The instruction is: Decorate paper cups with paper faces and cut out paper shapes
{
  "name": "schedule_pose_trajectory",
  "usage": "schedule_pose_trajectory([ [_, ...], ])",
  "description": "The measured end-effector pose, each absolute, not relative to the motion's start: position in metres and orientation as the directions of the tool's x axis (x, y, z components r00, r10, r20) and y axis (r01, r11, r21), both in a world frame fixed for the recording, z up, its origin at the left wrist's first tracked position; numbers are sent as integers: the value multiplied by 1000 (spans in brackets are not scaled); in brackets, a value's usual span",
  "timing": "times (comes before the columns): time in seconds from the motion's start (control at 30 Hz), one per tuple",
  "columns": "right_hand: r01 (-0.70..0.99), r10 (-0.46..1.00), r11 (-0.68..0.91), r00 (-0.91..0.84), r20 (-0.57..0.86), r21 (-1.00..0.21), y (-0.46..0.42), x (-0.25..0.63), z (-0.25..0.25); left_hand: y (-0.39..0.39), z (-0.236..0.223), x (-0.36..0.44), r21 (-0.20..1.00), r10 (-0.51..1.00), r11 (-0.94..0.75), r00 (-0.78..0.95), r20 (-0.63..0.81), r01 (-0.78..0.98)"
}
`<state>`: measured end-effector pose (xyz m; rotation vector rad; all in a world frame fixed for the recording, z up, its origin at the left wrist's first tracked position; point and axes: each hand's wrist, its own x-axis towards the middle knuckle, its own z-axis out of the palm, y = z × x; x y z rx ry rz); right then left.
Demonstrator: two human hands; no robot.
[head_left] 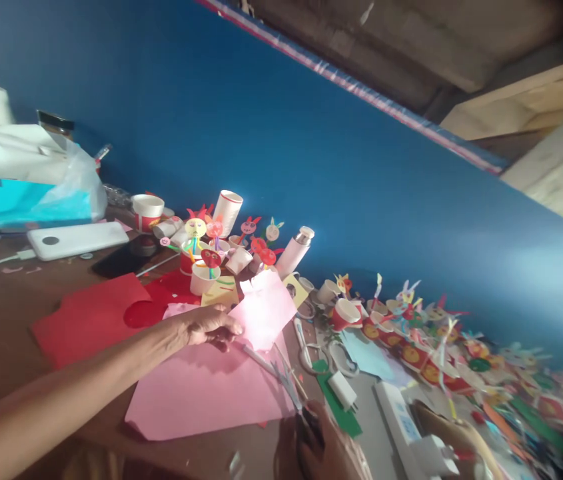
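My left hand (214, 327) pinches the lower left edge of a small pink paper piece (268, 308), raised and brightly lit, its top edge uneven. Gripped in my right hand (328, 447) is a pair of scissors (288, 385), blades spread and pointing up toward the lower edge of that piece. I cannot tell whether the blades touch the paper. Below both hands a larger pink sheet (201, 393) lies on the brown table (1, 360). Red paper (96, 313) lies to the left, partly behind my left forearm.
Paper cups with cut-out faces (206, 273) stand behind the sheets, near a white bottle (296, 252). At right are a white charger (342, 390), a power strip (396, 420) and more decorated cups (411, 353). A white power bank (78, 240) and a dark phone (124, 257) lie left.
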<state>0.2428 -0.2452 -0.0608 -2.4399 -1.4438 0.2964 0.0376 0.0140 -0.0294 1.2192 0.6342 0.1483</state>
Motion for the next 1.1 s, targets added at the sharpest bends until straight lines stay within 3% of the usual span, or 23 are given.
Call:
schedule_pose_trajectory([
  [0.27,909,908,-412,404,-114,-62,-236,225,-23,-1,-26,34,872,388,413,815,-430,264],
  [0.4,891,880,-445,454,-140,94,-227,226,-17,-7,-27,26,855,365,444,818,-444,267],
  [0.47,870,865,-481,491,-105,112,-226,222,-14,-9,-29,22,850,360,453,816,-451,269],
  [0.53,864,864,-503,503,8,-7,-227,208,-11,-11,-32,20,847,359,459,815,-454,270],
  [0.63,815,869,-326,458,188,-479,-220,172,-12,-13,-34,18,849,366,454,812,-455,271],
  [0.7,645,906,-152,394,155,-749,-208,145,-18,-15,-35,18,857,374,431,808,-454,283],
  [0.73,550,915,-124,385,118,-826,-200,134,-23,-15,-36,18,862,377,416,808,-453,290],
  [0.93,214,847,-139,531,-5,-967,-166,117,-51,-15,-38,17,875,386,379,808,-445,301],
  [1.1,-65,879,-145,450,-159,-987,-162,119,-56,-15,-39,14,886,405,350,803,-437,305],
])
